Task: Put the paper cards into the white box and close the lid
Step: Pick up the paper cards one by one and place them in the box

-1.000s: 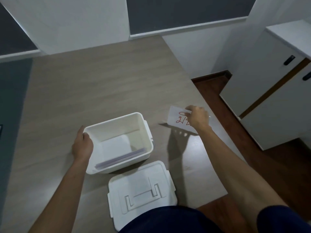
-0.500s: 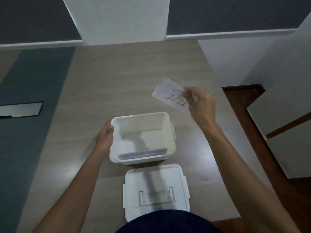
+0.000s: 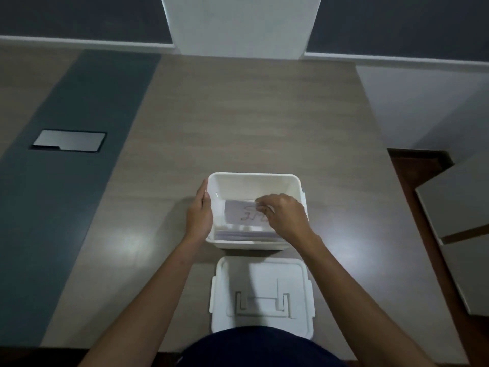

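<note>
Two bare hands work at an open white plastic box (image 3: 254, 178) standing on a pale wood-grain table (image 3: 238, 115): the left hand (image 3: 199, 213) lies flat and open against the box's left wall, gripping nothing, while the right hand (image 3: 284, 217) reaches into the box from the right with its fingertips (image 3: 260, 205) pinched on a white paper card with red handwriting (image 3: 239, 214). That card hangs inside the box, above a stack of pale paper cards (image 3: 243, 234) lying against the near wall. Just near of the box, apart from it, the white plastic lid with a folded handle (image 3: 262, 290) rests flat on the table.
</note>
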Tool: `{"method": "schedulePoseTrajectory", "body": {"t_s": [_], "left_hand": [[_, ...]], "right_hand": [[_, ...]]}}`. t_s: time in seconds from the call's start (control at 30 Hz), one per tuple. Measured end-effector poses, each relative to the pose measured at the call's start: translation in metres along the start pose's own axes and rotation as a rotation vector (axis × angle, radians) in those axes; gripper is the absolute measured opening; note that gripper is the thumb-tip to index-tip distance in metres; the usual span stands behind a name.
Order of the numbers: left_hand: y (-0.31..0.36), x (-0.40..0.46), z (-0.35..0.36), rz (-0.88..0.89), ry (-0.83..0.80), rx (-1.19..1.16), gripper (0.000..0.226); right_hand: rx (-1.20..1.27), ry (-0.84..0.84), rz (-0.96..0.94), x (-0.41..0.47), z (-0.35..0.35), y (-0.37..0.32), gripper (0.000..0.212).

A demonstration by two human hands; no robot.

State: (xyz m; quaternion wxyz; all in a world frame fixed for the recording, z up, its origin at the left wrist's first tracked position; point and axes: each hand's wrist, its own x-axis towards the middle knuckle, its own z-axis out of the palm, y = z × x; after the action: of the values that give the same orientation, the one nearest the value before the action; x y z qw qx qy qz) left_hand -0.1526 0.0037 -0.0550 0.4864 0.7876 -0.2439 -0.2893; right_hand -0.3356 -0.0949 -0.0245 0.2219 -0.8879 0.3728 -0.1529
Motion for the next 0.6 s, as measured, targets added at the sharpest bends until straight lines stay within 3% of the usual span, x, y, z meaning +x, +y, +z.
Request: {"method": "schedulePoseTrajectory", "body": {"t_s": [0.27,0.47,0.6], "left_hand": [[0.000,-0.001,0.000,-0.027,0.010,0.007,0.045],[-0.002,0.000,0.001,0.003,0.006,0.021,0.045],[-0.005,0.003,-0.001,0.002,-0.025,0.034,0.045]], "right_hand": [[0.005,-0.351,0.003,-0.013,0.017,-0.009,0.035],[0.070,-0.358,0.046,-0.020,0.020,-0.011,0.053],[0.116,-0.310,0.056,-0.020,0.013,-0.015,0.047]]}}
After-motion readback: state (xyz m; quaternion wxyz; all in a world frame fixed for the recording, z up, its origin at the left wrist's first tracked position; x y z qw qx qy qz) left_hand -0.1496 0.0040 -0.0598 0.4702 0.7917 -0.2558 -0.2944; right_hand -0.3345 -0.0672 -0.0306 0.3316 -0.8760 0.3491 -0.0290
